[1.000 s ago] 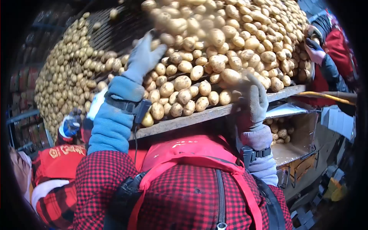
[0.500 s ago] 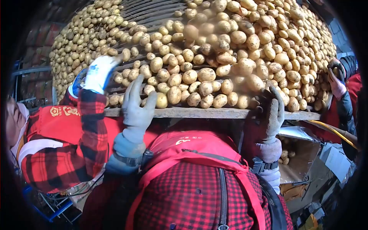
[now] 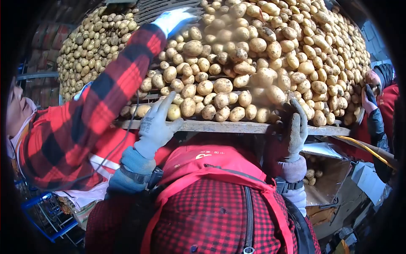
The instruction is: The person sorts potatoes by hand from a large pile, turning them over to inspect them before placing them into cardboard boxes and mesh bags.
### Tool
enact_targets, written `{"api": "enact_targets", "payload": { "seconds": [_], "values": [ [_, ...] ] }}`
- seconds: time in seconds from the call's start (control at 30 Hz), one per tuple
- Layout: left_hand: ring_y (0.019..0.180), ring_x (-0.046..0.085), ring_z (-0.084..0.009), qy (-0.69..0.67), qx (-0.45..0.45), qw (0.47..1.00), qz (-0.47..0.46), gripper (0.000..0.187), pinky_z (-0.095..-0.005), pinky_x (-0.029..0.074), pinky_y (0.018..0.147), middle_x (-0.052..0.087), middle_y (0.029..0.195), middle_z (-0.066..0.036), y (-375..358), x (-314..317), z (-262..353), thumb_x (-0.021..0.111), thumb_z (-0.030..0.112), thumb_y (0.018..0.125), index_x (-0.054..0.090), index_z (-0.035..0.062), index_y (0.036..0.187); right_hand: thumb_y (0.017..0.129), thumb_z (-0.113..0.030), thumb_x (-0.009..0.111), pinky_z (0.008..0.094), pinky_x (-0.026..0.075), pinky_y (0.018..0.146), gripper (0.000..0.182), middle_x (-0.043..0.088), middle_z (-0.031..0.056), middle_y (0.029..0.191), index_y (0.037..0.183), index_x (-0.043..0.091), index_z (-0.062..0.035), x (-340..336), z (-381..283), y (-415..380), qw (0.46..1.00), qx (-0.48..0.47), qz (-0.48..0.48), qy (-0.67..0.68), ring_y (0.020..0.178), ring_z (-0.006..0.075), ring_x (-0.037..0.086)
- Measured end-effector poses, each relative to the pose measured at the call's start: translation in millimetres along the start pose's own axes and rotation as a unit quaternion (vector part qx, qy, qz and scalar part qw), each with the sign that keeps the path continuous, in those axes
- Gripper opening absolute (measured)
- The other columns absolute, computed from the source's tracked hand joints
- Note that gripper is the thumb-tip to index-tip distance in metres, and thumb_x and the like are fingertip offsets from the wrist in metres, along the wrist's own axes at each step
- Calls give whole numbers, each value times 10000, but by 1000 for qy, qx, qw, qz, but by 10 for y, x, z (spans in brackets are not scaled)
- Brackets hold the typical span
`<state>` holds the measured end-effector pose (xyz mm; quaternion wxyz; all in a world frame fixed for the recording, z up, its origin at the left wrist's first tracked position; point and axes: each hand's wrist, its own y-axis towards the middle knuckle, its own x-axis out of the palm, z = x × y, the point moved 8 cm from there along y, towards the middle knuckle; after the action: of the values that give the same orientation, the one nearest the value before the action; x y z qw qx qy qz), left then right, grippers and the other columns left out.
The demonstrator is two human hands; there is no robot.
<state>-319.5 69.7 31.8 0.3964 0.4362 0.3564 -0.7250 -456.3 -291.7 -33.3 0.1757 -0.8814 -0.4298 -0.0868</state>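
Potatoes lie heaped over a slatted rack, right up to its metal front edge. My left hand, in a grey glove, rests over that edge with thumb and fingers apart. A yellowish potato sits just beside its fingers, and nothing is gripped. Farther right, my right hand wears a soiled grey glove. Its fingers point up and stand apart at the edge, close to several potatoes, holding none.
At left, a person in a checked sleeve stretches a white-gloved hand across the rack. Another person's gloved hand is at the right end. Below stands a cardboard box with potatoes inside, near a yellow cable.
The left person's arm has swung forward and right, over the slats. My left hand has shifted slightly right and down; my right hand has moved slightly left. Some potatoes near the left have shifted.
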Motion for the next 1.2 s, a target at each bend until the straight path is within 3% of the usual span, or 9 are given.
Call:
{"api": "enact_targets", "payload": {
  "seconds": [0.03, 0.13, 0.3, 0.6, 0.77, 0.9, 1.03, 1.13, 1.2],
  "values": [
    [1308, 580, -397, 14, 10, 1000, 7, 859, -460, 472, 1103, 581, 1423, -226, -6, 6, 9, 815, 221, 810, 436, 114, 1573, 1112, -277, 499, 293, 598, 628, 431, 661, 145, 1288, 1468, 540, -39, 3, -53, -2, 992, -93, -26, -86, 1026, 191, 684],
    [1313, 576, -399, 16, 9, 1000, 11, 871, -458, 471, 1108, 574, 1430, -230, 40, 32, 43, 812, 190, 800, 429, 112, 1579, 1111, -262, 498, 295, 610, 648, 425, 653, 156, 1301, 1470, 535, -37, -20, 17, 27, 1000, -2, -12, 15, 1036, 198, 687],
    [1338, 561, -396, 1, -72, 997, 15, 875, -461, 458, 1126, 560, 1454, -226, 81, 60, 55, 798, 134, 787, 426, 112, 1579, 1114, -286, 497, 292, 604, 667, 451, 658, 149, 1311, 1480, 513, -24, -44, 66, 19, 999, 3, -18, 31, 1068, 207, 691],
    [1372, 535, -387, -21, -43, 998, 47, 844, -451, 447, 1146, 549, 1467, -227, 209, 215, 125, 779, 86, 798, 431, 83, 1566, 1119, -316, 492, 290, 584, 661, 478, 663, 131, 1312, 1491, 494, -16, -50, 116, 37, 999, -1, -40, 27, 1085, 204, 684],
    [1414, 475, -400, -102, 45, 979, 170, 799, -470, 378, 1203, 489, 1505, -240, 243, 241, 234, 751, 71, 836, 426, 46, 1565, 1119, -206, 475, 274, 603, 719, 393, 654, 150, 1318, 1466, 532, -30, -89, 127, 38, 999, 4, -35, 26, 1069, 204, 699],
    [1496, 385, -420, -94, 116, 977, 152, 799, -475, 317, 1245, 435, 1571, -260, 629, 294, 577, 748, 82, 846, 420, 53, 1574, 1111, -148, 463, 288, 579, 834, 381, 665, 131, 1307, 1460, 544, -20, -82, 54, 64, 998, -25, -45, -28, 1094, 198, 694],
    [1514, 329, -464, -42, 135, 990, 27, 907, -519, 295, 1243, 388, 1603, -282, 974, 386, 996, 804, 383, 839, 397, 100, 1599, 1102, -114, 466, 303, 559, 917, 368, 670, 116, 1298, 1442, 564, -10, -95, 61, 73, 999, -12, -49, -7, 1119, 192, 678],
    [1476, 375, -477, -5, 206, 978, 44, 865, -533, 317, 1222, 402, 1580, -300, 977, 420, 1236, 756, 429, 872, 402, 122, 1599, 1096, -98, 483, 306, 556, 944, 364, 674, 113, 1295, 1439, 573, -10, -111, 90, 79, 999, -29, -42, -5, 1137, 179, 672],
    [1378, 466, -493, 62, 148, 987, -5, 787, -547, 385, 1154, 381, 1577, -294, 1096, 501, 1379, 711, 432, 902, 423, 177, 1589, 1094, -88, 483, 310, 551, 969, 370, 676, 109, 1298, 1446, 568, -10, -114, 127, 78, 999, -13, -34, -12, 1131, 186, 679]
  ]
}}
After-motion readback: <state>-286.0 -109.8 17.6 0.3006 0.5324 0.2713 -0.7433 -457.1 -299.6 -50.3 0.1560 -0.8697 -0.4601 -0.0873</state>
